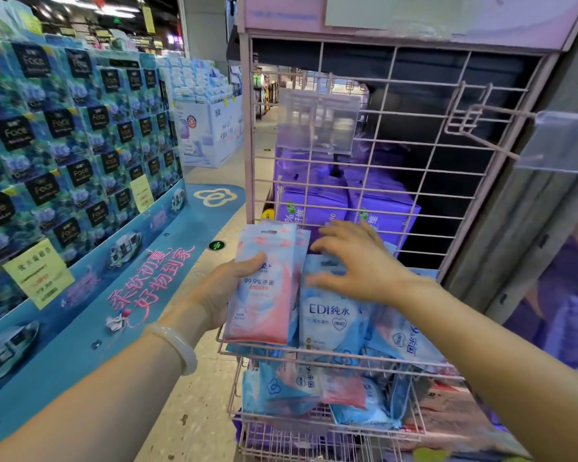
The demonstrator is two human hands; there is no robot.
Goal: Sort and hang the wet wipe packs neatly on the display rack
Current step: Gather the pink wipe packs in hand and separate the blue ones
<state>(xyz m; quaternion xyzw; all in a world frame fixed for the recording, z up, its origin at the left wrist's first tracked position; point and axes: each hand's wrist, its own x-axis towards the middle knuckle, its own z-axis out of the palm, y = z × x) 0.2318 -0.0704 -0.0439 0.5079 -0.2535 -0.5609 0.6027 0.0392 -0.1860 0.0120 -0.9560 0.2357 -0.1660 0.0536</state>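
Observation:
My left hand [229, 288] grips a stack of pink-and-blue wet wipe packs [267, 295], held upright at the left end of the pink wire rack's [317, 181] upper basket [247, 354]. My right hand [354, 261] hovers with fingers spread over a blue wet wipe pack [331, 321] standing in that basket, fingertips at its top edge. More blue packs [404, 338] lie to the right of it. A lower basket holds several mixed pink and blue packs [317, 388]. Two bare hooks with clear label holders [317, 125] [561, 141] stick out of the rack's grid above.
Purple boxed packs [347, 205] are stacked behind the grid. A tall display of blue tissue packs [74, 145] fills the left side, with a blue base panel [114, 295] along the speckled aisle floor [194, 411]. A grey wall [548, 195] borders the rack's right side.

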